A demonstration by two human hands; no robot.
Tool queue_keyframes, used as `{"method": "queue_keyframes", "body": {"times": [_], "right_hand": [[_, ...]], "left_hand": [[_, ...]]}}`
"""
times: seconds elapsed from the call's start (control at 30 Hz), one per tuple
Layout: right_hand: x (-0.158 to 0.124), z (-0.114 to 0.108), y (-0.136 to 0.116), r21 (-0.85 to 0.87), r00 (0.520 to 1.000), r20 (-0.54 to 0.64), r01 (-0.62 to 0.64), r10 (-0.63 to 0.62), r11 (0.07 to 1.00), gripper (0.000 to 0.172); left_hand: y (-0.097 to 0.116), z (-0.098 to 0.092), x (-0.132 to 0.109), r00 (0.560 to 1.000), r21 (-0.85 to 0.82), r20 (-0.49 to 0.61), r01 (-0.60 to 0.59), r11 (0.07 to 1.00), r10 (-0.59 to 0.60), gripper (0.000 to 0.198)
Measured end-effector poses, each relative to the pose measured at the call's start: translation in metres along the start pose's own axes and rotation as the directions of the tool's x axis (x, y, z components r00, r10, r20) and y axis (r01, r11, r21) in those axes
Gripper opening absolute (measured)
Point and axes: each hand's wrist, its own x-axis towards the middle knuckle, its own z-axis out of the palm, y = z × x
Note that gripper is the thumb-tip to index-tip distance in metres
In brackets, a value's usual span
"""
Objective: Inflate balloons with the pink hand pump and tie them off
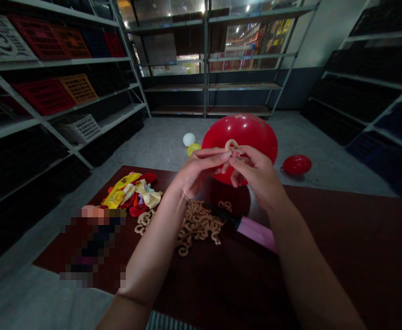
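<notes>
**Tan ring (231,145) pinched before a red balloon (242,130)**

The left hand (197,172) and right hand (254,172) bring their fingers (225,156) together on the ring, in front of the inflated balloon. On the table (345,229), a pink-and-black hand pump (256,233) lies beside a heap of rings (197,224); limp balloons (128,192) remain uninflated. Beyond, a smaller red balloon (296,165), a white balloon (189,139) and a yellow balloon (193,149) rest on the floor (160,146) before metal shelving (242,85).

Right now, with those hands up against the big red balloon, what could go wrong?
The tan loop pinched between the left hand and right hand could slip and drop. Fingernails close to the taut red balloon might scratch or burst it. The pink-handled pump lies against the loose pile of tan loops, so a bump could scatter them.
</notes>
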Motion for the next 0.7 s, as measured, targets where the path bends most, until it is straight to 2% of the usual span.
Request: {"method": "queue_keyframes", "body": {"times": [0.13, 0.23, 0.37, 0.5, 0.6, 0.7], "right_hand": [[-0.001, 0.002, 0.001, -0.045, 0.995, 0.083, 0.061, -0.057, 0.997, 0.019], [-0.001, 0.007, 0.002, -0.038, 0.991, 0.082, 0.113, -0.110, 0.993, 0.017], [-0.002, 0.011, 0.003, -0.017, 0.992, 0.082, 0.097, -0.095, 0.995, 0.016], [-0.006, 0.013, 0.002, -0.041, 0.988, 0.118, 0.103, -0.098, 0.994, 0.012], [-0.008, 0.016, 0.000, -0.030, 0.985, 0.160, 0.074, -0.068, 0.997, 0.010], [-0.009, 0.022, 0.000, -0.038, 0.987, 0.133, 0.099, -0.093, 0.994, 0.014]], "left_hand": [[0.001, 0.003, 0.000, 1.000, -0.025, 0.003, 0.029, 0.999, -0.029, 0.012], [0.003, 0.006, 0.000, 0.999, -0.041, -0.026, 0.028, 0.999, -0.029, 0.018], [0.003, 0.007, 0.002, 0.994, 0.004, -0.110, -0.005, 1.000, 0.006, 0.023], [0.001, 0.005, 0.004, 0.969, 0.134, -0.236, -0.040, 0.990, 0.071, 0.023], [-0.001, 0.005, 0.005, 0.957, 0.185, -0.260, -0.085, 0.979, 0.132, 0.022], [-0.004, 0.008, 0.005, 0.937, 0.219, -0.268, -0.167, 0.961, 0.224, 0.024]]}}
